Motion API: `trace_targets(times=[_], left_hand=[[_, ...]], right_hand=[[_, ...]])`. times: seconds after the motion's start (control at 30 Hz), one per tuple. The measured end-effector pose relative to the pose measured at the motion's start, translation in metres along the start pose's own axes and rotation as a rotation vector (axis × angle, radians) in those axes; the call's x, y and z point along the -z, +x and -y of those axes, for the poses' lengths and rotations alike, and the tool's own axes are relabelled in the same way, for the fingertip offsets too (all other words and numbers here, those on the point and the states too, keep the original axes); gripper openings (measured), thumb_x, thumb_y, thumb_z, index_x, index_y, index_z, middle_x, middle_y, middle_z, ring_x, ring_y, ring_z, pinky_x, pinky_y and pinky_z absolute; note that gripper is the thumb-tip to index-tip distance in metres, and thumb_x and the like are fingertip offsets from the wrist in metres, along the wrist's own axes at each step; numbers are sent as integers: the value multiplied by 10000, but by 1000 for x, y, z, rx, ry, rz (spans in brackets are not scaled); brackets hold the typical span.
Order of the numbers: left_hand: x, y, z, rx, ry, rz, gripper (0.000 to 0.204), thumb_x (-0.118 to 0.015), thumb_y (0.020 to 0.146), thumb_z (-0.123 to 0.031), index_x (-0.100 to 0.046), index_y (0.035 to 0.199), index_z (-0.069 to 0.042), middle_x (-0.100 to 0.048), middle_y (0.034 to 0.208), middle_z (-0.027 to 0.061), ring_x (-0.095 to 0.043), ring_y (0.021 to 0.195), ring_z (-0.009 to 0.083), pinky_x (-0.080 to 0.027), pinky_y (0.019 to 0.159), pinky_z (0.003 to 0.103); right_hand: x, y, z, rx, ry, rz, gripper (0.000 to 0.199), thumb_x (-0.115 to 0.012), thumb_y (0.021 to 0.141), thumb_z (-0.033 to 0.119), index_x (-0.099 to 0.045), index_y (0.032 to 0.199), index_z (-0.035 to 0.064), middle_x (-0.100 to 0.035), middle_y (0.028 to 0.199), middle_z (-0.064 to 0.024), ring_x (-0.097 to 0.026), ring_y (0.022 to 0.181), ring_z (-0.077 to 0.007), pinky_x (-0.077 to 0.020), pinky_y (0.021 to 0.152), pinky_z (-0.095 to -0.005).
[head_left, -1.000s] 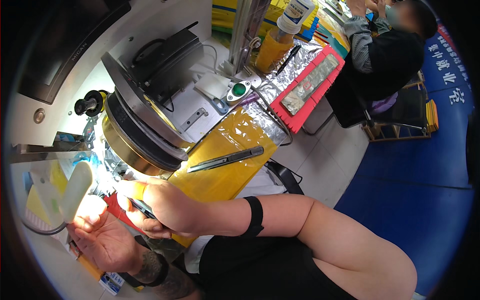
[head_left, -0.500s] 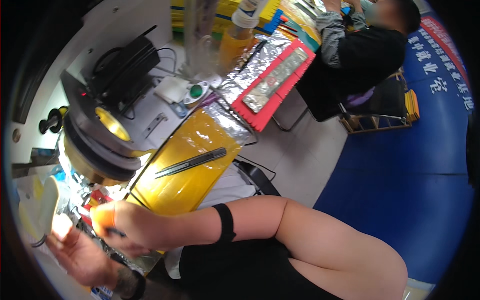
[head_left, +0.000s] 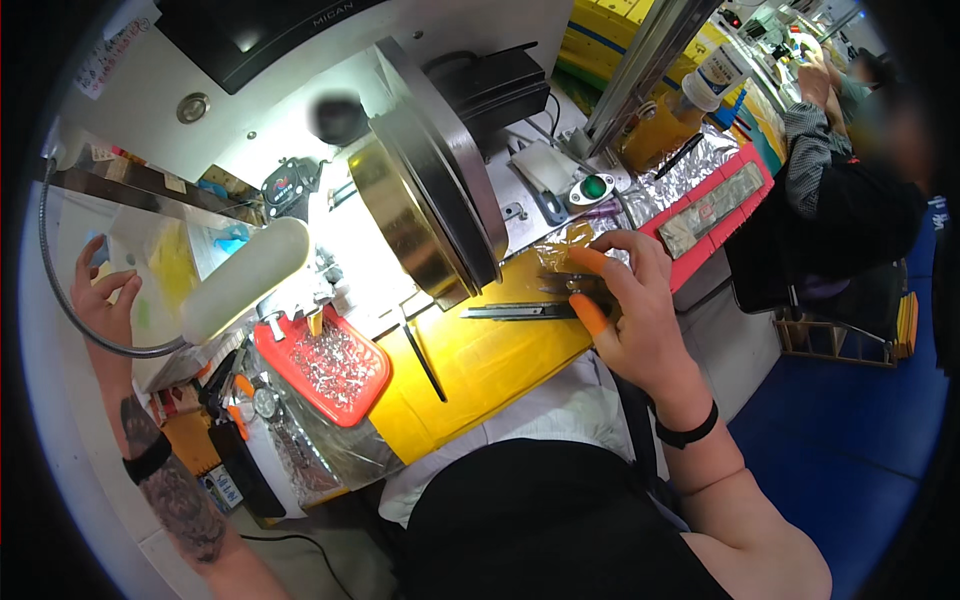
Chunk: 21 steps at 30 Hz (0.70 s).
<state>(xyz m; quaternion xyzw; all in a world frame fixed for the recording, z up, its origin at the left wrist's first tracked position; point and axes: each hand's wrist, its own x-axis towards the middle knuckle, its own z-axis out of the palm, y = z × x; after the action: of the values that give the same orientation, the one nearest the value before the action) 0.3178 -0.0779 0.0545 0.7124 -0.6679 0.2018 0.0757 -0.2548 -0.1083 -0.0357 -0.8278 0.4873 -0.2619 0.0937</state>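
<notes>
My right hand rests on the yellow-covered bench, with orange finger cots on thumb and forefinger. Its fingers lie over a crinkled clear film and the right end of a dark flat metal tool. Whether the thumb and forefinger pinch the tool is hidden. My left hand is raised at the far left beside a gooseneck cable and a cluttered shelf, fingers apart and empty. A black band sits on each wrist.
A big round metal machine lid stands tilted behind the bench. A red tray of small metal parts and a white cylindrical lamp lie to the left. A green button, a foil-lined red tray and another seated person are at right.
My right hand has moved from beside the left hand, low left, across to the dark tool on the yellow cover. My left hand has risen to the shelf. The view has swung.
</notes>
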Motion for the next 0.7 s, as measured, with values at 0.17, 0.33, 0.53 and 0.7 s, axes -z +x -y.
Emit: trace_targets(times=[0.17, 0.33, 0.53, 0.7], left_hand=[[6, 13, -11, 138, -27, 122, 282, -707, 765, -5, -718, 1045, -37, -503, 1427, 88, -488, 1255, 312, -428, 1014, 394], [-3, 7, 21, -24, 33, 42, 394, -687, 790, 7, -671, 1180, -48, -546, 1380, 97, -531, 1218, 277, -438, 1020, 362], [23, 11, -10, 466, -330, 76, 294, -651, 899, -77, -651, 1168, 41, -710, 1006, 166, -663, 869, 232, -494, 788, 348], [14, 2, -13, 264, -330, -79, 244, -615, 947, -134, -670, 1076, 66, -695, 889, 145, -617, 725, 195, -484, 688, 324]], right_hand=[[-12, 5, 29, 43, 485, -58, 280, -726, 753, 57, -683, 1030, 55, -551, 1029, -117, -542, 940, -293, -445, 788, -363], [-15, 15, 77, 184, 728, 41, 233, -706, 791, 60, -651, 1017, 52, -558, 952, -121, -562, 856, -311, -458, 761, -386], [-31, 23, 108, 229, 1114, 287, 173, -673, 855, 35, -630, 1023, 43, -599, 915, -106, -606, 810, -272, -469, 697, -351], [-36, 25, 123, 149, 1184, 358, 125, -660, 872, 48, -609, 986, 40, -604, 853, -89, -608, 784, -242, -466, 696, -339]])
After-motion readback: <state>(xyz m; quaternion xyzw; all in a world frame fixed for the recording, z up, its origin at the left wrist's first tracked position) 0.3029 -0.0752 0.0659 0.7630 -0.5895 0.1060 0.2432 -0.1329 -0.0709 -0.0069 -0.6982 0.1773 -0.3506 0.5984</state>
